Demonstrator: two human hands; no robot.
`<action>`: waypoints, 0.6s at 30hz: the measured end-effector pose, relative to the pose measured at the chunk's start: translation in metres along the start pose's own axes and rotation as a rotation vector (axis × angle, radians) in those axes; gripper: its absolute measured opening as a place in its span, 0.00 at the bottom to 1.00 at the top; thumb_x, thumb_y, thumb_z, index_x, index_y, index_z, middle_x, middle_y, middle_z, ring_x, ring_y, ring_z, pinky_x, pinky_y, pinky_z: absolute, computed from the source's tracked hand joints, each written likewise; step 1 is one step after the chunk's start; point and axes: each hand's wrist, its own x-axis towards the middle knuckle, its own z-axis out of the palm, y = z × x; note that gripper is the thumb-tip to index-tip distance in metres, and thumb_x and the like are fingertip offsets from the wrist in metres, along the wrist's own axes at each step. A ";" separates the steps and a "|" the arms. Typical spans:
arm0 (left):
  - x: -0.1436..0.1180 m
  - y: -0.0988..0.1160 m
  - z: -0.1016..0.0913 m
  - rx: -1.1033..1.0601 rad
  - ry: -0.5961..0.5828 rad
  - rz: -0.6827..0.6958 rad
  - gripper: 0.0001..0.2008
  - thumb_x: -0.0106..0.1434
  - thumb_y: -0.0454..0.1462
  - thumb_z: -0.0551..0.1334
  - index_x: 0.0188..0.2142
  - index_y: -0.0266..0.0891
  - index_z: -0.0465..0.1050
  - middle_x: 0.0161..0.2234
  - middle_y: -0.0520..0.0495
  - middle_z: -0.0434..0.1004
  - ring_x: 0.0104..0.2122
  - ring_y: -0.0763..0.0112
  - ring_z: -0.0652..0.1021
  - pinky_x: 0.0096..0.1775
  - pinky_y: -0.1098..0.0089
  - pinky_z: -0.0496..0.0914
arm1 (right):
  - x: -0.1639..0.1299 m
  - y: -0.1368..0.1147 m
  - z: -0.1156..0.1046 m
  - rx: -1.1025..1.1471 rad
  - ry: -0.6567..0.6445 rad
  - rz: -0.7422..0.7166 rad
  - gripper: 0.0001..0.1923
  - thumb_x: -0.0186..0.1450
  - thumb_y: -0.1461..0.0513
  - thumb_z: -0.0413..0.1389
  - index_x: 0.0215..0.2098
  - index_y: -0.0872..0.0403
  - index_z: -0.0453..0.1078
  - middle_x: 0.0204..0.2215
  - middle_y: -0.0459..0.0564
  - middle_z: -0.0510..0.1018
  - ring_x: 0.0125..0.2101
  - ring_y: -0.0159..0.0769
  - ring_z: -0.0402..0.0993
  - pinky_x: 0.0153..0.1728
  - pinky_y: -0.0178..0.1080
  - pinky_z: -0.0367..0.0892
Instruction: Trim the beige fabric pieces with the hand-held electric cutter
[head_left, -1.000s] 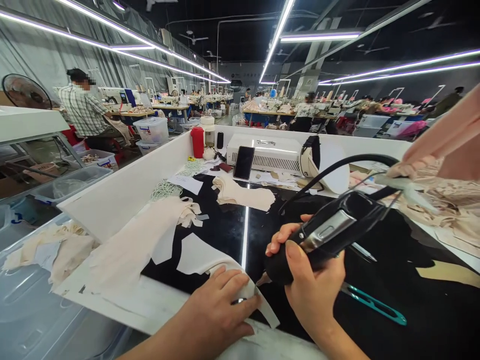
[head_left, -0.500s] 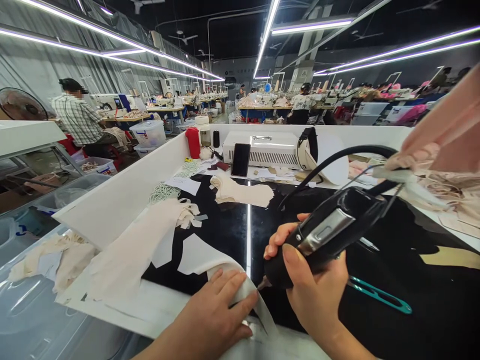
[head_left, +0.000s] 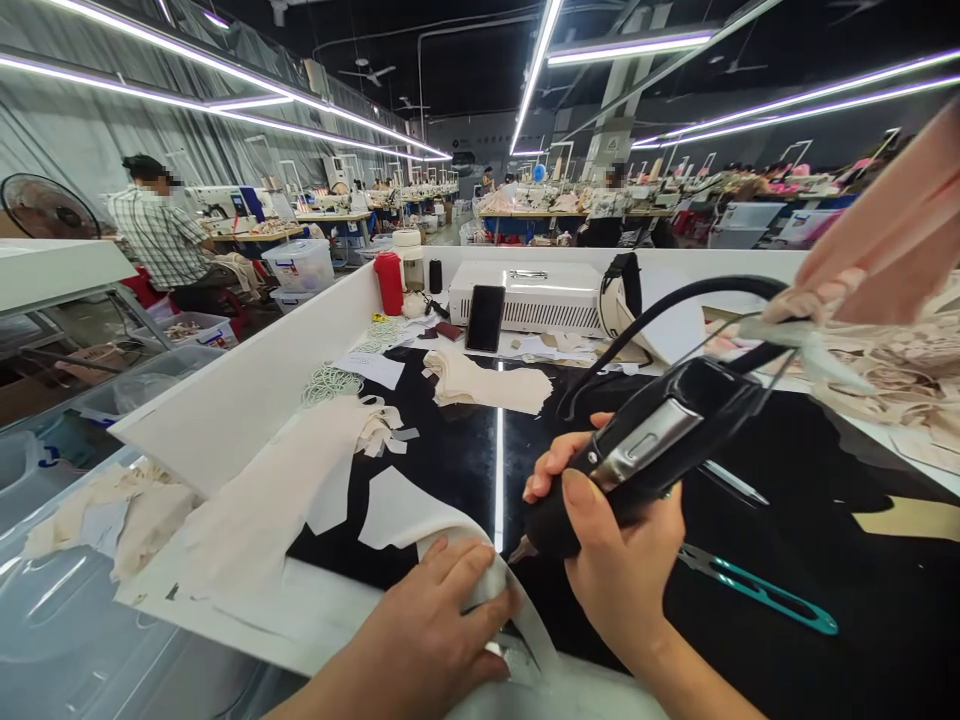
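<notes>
My left hand (head_left: 442,610) lies over a white fabric piece (head_left: 420,515), gripping its curled edge between thumb and fingers near the table's front. Part of the fabric is hidden under that hand. My right hand (head_left: 615,540) is wrapped round a black corded hand tool (head_left: 660,430) with a silver lever plate. Its narrow tip (head_left: 523,548) points down beside the fabric edge, close to my left fingers; whether it touches the fabric I cannot tell. Just right of my right hand lie teal-handled thread snips (head_left: 780,595) and a silver pen (head_left: 739,483).
On the black tabletop (head_left: 750,660) rest stacked cream fabric pieces (head_left: 487,383) and a pale fabric pile (head_left: 277,480). A phone (head_left: 485,318) leans on a white vented box (head_left: 540,290). The tool's cable (head_left: 660,310) arches up to a pink cloth tie (head_left: 817,300). Co-workers sit at sewing machines beyond.
My right hand and the tool have shifted slightly left, the tip rising a little. More of the pen and snips shows. My left hand stays on the fabric.
</notes>
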 end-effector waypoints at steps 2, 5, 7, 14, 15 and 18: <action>0.001 0.001 -0.001 0.002 0.007 -0.003 0.32 0.63 0.46 0.78 0.60 0.38 0.72 0.57 0.31 0.76 0.57 0.45 0.80 0.55 0.47 0.80 | 0.001 0.001 0.000 -0.006 0.007 -0.006 0.13 0.67 0.64 0.66 0.45 0.45 0.70 0.33 0.40 0.79 0.27 0.32 0.77 0.30 0.39 0.77; 0.001 0.001 -0.002 0.003 -0.010 -0.011 0.32 0.64 0.48 0.77 0.61 0.39 0.71 0.57 0.32 0.76 0.58 0.46 0.79 0.57 0.48 0.79 | 0.001 0.002 0.000 -0.018 0.006 0.004 0.13 0.67 0.64 0.66 0.44 0.45 0.69 0.33 0.40 0.79 0.27 0.32 0.76 0.30 0.39 0.76; 0.000 0.001 -0.004 0.003 -0.017 -0.012 0.32 0.64 0.49 0.76 0.62 0.39 0.71 0.57 0.32 0.76 0.58 0.46 0.79 0.57 0.48 0.79 | 0.001 0.001 0.001 -0.012 0.008 0.014 0.13 0.67 0.64 0.66 0.45 0.45 0.69 0.33 0.40 0.79 0.26 0.32 0.76 0.30 0.39 0.76; 0.001 0.001 -0.004 -0.001 0.018 0.004 0.31 0.65 0.48 0.76 0.61 0.38 0.71 0.55 0.33 0.77 0.57 0.46 0.78 0.56 0.48 0.79 | -0.002 -0.002 0.002 0.004 -0.007 0.009 0.14 0.67 0.66 0.65 0.46 0.45 0.69 0.32 0.40 0.79 0.26 0.32 0.76 0.29 0.39 0.76; 0.002 0.001 -0.004 -0.003 0.024 0.006 0.31 0.65 0.48 0.76 0.60 0.38 0.71 0.55 0.34 0.77 0.56 0.46 0.78 0.55 0.48 0.79 | -0.002 -0.001 0.001 0.000 -0.013 0.010 0.14 0.67 0.66 0.65 0.46 0.45 0.69 0.32 0.40 0.79 0.27 0.32 0.76 0.29 0.39 0.76; 0.003 0.001 -0.005 -0.005 0.027 0.013 0.31 0.64 0.47 0.77 0.60 0.38 0.71 0.54 0.34 0.77 0.56 0.46 0.78 0.55 0.47 0.79 | -0.002 0.001 0.001 -0.013 -0.013 0.012 0.14 0.68 0.66 0.64 0.47 0.44 0.69 0.33 0.40 0.79 0.26 0.32 0.76 0.29 0.38 0.76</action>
